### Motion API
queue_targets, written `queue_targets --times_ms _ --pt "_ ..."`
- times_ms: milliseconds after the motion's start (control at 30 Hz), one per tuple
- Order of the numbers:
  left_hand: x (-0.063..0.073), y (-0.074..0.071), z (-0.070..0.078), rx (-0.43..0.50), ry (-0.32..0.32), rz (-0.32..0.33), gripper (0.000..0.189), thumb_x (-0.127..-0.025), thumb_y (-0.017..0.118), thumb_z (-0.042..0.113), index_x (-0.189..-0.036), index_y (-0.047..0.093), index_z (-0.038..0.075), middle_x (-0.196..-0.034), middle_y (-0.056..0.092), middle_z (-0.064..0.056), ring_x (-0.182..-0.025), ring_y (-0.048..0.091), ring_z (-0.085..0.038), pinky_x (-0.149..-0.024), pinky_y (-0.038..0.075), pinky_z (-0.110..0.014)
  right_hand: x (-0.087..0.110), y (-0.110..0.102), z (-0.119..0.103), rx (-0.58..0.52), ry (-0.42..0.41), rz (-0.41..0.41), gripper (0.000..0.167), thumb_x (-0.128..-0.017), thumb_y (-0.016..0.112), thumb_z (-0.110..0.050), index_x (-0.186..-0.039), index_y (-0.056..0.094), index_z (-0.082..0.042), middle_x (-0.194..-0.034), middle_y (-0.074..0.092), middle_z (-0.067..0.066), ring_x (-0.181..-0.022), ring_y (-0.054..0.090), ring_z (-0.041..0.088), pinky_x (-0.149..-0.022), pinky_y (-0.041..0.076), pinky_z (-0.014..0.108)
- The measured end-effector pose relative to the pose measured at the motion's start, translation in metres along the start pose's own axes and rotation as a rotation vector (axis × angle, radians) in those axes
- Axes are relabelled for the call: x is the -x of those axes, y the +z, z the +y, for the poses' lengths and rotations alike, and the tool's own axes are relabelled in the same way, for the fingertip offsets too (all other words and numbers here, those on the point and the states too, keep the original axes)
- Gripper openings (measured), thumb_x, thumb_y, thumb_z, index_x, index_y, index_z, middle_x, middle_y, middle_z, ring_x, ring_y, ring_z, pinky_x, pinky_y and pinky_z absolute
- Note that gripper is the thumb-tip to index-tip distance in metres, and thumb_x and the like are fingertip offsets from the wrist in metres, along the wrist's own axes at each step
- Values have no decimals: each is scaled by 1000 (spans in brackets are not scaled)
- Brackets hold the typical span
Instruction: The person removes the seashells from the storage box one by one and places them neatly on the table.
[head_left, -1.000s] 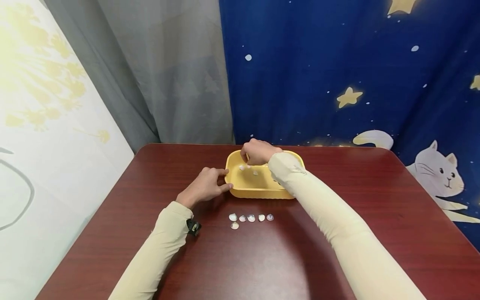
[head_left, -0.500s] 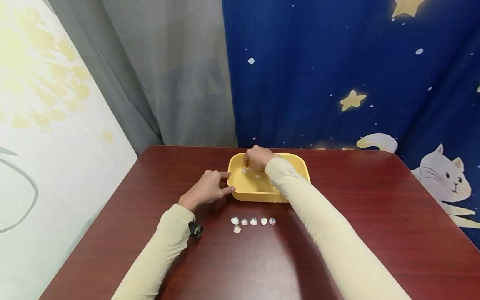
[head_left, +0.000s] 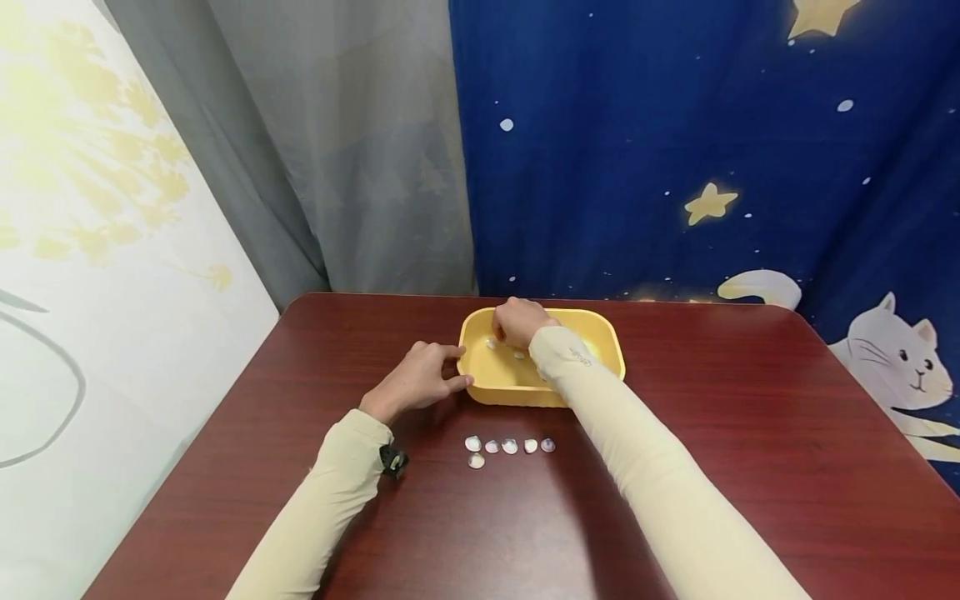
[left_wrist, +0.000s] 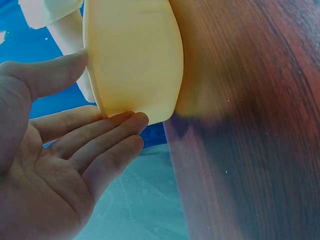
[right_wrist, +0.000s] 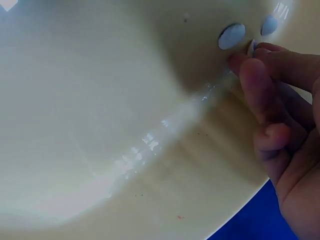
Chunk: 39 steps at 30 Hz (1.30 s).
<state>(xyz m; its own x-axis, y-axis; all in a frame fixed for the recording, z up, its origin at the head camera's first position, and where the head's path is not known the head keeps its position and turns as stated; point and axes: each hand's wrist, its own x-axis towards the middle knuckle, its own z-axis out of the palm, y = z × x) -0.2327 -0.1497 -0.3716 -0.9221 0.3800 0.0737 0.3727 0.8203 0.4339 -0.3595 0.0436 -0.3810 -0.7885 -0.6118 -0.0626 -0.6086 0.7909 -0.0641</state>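
A yellow plastic basin [head_left: 517,397] stands on the table in the head view. My left hand [head_left: 416,379] touches its left end with thumb and fingers extended; in the left wrist view the fingertips [left_wrist: 135,120] lie against the outer wall and the thumb [left_wrist: 65,72] meets the rim. Down inside the basin, my right hand [head_left: 520,322] pinches a small seashell [right_wrist: 251,48] between thumb and fingers. Two pale shells lie near those fingertips in the right wrist view, one shell [right_wrist: 232,36] beside another shell [right_wrist: 269,25]. The right forearm covers part of the basin.
In front of the basin, several shells [head_left: 510,447] form a row on the dark red table [head_left: 750,417], with a single shell [head_left: 476,461] below the row's left end. Behind the table hang a grey curtain [head_left: 382,167] and a blue starry curtain [head_left: 600,167].
My right hand has lowered into the basin and closed its fingertips on a shell. The left hand keeps its place at the basin's left end. The head view has shifted slightly.
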Motion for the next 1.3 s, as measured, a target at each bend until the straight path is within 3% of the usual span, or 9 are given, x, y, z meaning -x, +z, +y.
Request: queue_targets --times_ms 133,267,467,633,867,1133,1300 --pt "0 1 1 3 4 7 56 -91 74 31 -134 62 -2 -131 68 -18 -118 67 -30 -101 54 -43 -1 3 -1 47 1 10 30 -84 65 4 -63 63 -16 -66 57 -2 -68 51 16 -63 43 29" --pt "0 1 1 9 -12 4 57 -90 75 32 -135 62 -1 -132 68 -17 -119 66 -30 -102 53 -43 -1 4 -1 57 -3 3 29 -81 66 5 -63 62 -18 -67 57 -4 -68 52 15 -63 43 28" --pt "-2 2 -1 15 -7 -4 57 -91 74 33 -135 62 -1 -131 68 -17 -119 66 -29 -102 53 -43 -1 2 1 -32 16 -50 21 -83 65 0 -72 73 -16 -70 64 -2 -69 56 16 -61 46 26" --pt "-3 1 -1 15 -22 -4 57 -91 74 33 -135 62 0 -132 68 -16 -120 66 -30 -103 53 -43 -2 0 5 -92 28 -31 14 -85 71 -6 -82 78 -17 -82 71 -2 -78 60 17 -71 52 28" --pt "-3 0 -1 7 -25 -6 57 -91 74 34 -135 62 0 -132 68 -16 -120 65 -30 -104 52 -43 2 1 -1 -96 43 -17 23 -85 72 -1 -95 81 -20 -91 73 -2 -84 63 17 -80 54 29" --pt "-1 -1 1 6 -38 -18 58 -91 74 34 -136 61 0 -133 67 -16 -122 64 -29 -105 51 -43 0 5 -2 -20 11 -12 24 -81 67 5 -70 75 -15 -71 66 -3 -72 59 16 -67 50 29" --pt "0 -1 0 7 -38 -13 58 -91 74 34 -136 62 0 -133 67 -16 -120 65 -28 -104 52 -43 1 2 -1 -43 16 -43 23 -79 69 4 -68 74 -15 -68 64 -3 -70 59 16 -64 48 28"
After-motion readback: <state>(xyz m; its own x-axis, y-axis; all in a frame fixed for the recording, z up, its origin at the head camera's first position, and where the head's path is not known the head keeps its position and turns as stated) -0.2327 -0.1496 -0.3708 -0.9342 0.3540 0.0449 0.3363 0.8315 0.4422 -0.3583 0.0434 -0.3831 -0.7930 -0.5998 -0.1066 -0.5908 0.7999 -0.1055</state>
